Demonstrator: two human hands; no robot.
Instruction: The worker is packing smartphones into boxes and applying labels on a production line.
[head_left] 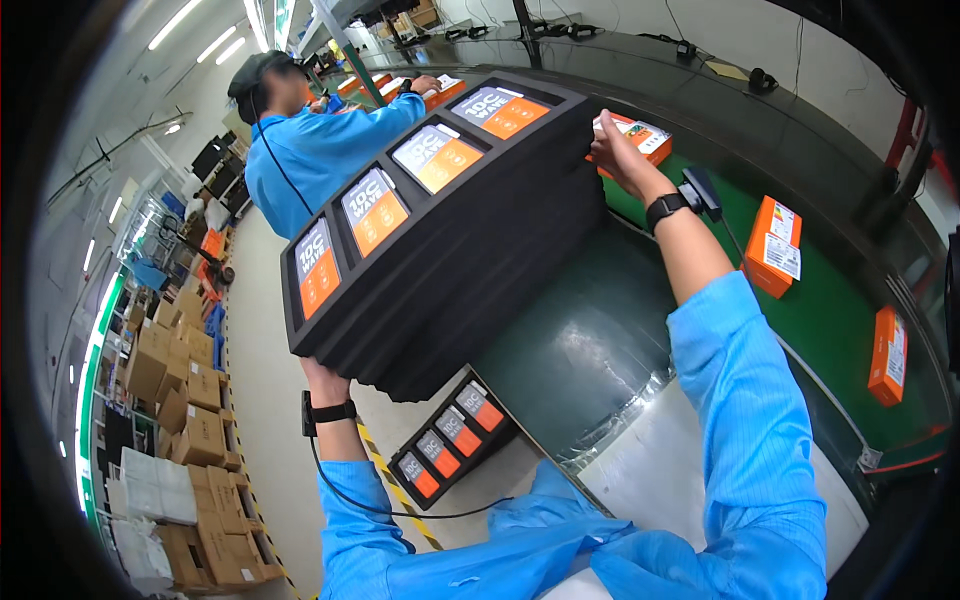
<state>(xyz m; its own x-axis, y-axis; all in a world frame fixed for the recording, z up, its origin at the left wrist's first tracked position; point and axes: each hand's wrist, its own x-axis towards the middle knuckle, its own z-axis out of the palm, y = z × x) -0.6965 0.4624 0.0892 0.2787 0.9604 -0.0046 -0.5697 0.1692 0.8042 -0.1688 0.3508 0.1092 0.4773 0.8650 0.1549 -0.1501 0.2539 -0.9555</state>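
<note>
Blue sleeves (750, 400) loom, left hand (326, 380) and right hand's fingers (604, 142) gripping black trays (470, 250) of lettered orange-white packs (375, 215).

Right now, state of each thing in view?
Black tray stack: held, four visible pockets filled
Left hand: holding stack's left end
Right hand: holding stack's right end
Lower black tray: four pockets filled
Nearer orange box: closed, on green surface
Rightmost orange box: closed, same surface
Box behind right hand: partly hidden

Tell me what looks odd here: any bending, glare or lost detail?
Head view: the green belt curves toward the picture's blackened rim; head view: whitish glare marks the dark green tabletop; head view: the stack of black trays shows little detail on its dark side.
</note>
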